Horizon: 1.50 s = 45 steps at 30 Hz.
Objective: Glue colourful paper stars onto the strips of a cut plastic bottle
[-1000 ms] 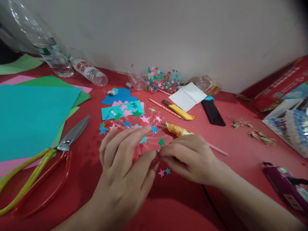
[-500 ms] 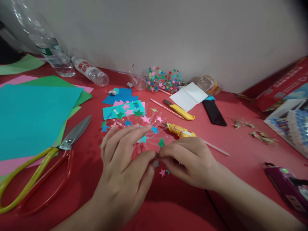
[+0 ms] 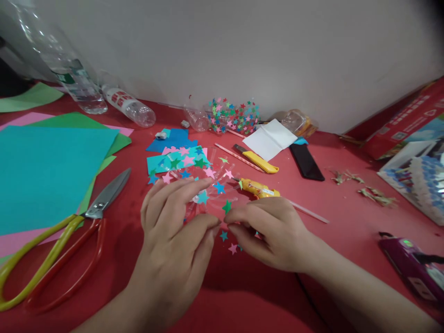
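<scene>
A clear plastic piece cut into splayed strips, dotted with paper stars (image 3: pixel 219 188), lies spread out in front of me at mid-table. My left hand (image 3: pixel 175 231) is curled over its near left side, thumb and a finger pinched at its near edge. Just to the right, my right hand (image 3: pixel 268 226) pinches at the same edge with thumb and forefinger, beside a green star (image 3: pixel 227 206). The fingertips hide exactly what is between them. Beyond the right hand lies a yellow glue gun (image 3: pixel 258 187) with a clear glue stick (image 3: pixel 310 211) sticking out behind.
Large scissors (image 3: pixel 99 208) and coloured paper (image 3: pixel 52 175) lie left. Plastic bottles (image 3: pixel 126 104), a star-covered clear plastic item (image 3: pixel 234 116) and white paper (image 3: pixel 270 138) line the wall. A yellow cutter (image 3: pixel 260 162), black phone (image 3: pixel 306 161) and purple power strip (image 3: pixel 412 268) are to the right.
Both hands have shifted slightly left in view, and a small gap has opened between their fingertips. A teal star below them shows more fully. The view has moved a little.
</scene>
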Tool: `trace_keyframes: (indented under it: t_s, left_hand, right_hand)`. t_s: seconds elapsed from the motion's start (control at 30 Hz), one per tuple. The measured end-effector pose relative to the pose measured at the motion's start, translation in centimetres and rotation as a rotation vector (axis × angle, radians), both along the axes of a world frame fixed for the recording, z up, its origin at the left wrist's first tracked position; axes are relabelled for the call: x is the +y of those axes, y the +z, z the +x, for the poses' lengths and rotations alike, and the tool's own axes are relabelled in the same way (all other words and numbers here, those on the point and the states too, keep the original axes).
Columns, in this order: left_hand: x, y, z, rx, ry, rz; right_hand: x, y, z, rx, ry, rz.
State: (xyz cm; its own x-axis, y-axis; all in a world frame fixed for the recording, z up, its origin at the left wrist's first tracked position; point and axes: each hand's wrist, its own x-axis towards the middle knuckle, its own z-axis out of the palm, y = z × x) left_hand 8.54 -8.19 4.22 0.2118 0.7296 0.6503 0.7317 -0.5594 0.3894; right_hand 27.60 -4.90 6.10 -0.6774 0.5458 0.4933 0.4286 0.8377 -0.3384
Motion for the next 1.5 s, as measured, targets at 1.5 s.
trace_keyframes:
  t_s: [1.5]
  left_hand:
    - [0.9,0.0,-1.1,0.136,-0.01,0.034]
  right_hand:
    - [0.0,-4.2,1.6,0.028,-0.182,0.338]
